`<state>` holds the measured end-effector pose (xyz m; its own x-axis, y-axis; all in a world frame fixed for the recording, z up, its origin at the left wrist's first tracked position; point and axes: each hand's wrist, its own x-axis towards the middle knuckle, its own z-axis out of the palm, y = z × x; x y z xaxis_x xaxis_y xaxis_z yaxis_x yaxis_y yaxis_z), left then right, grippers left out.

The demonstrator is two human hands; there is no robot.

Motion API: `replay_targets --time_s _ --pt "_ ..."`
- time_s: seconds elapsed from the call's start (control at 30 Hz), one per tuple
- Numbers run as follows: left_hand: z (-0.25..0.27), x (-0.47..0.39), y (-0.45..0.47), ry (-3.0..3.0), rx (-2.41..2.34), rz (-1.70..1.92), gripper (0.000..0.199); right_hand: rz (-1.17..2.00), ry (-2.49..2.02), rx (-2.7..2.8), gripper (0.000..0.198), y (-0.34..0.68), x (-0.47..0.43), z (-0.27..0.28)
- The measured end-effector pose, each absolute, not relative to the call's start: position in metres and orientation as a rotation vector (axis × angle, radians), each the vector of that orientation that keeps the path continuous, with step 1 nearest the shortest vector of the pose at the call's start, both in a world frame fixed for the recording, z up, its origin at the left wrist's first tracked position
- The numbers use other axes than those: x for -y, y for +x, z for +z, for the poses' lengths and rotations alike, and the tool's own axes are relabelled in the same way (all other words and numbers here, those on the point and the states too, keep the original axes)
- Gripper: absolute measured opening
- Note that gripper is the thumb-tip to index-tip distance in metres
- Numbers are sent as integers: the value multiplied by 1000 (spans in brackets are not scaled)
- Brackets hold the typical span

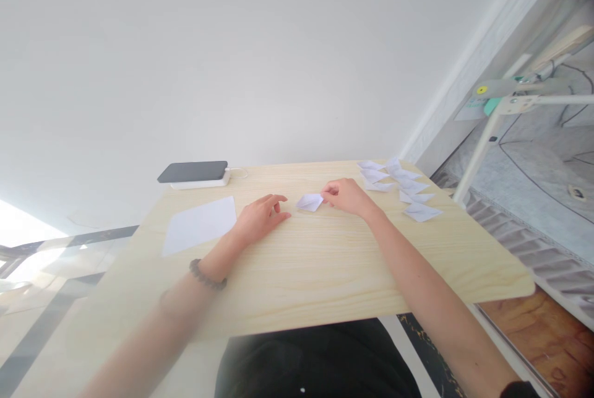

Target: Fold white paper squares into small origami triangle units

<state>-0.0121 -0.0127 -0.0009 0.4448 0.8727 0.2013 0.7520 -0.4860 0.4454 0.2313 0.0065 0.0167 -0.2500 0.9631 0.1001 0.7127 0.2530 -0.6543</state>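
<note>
A small folded white paper boat [309,202] is at the middle of the wooden table. My right hand [344,195] pinches its right tip between thumb and fingers. Just left of the boat, my left hand [260,217] hovers near or rests on the tabletop, fingers apart and holding nothing. A beaded bracelet [207,275] circles my left wrist. Beyond that hand to the left lies a flat white sheet of paper [200,225], its right edge close to the hand.
Several folded paper boats [421,211] stand in two rows at the table's [297,293] back right. A dark phone [193,171] lies on a white block at the back left, with a cable beside it. A white wall borders the far edge; a metal frame [480,150] stands at right.
</note>
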Motion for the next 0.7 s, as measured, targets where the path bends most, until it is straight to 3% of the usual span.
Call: replay_targets --time_s 0.33,0.53,0.7 --pt "-7 16 -7 2650 -1237 614 30 751 -2056 1845 10 292 4 54" --pt "-14 12 -9 2678 -1158 527 43 334 -2329 1742 14 326 8 55" --pt "-12 14 -10 2694 -1169 467 44 351 -2428 1591 16 352 8 48"
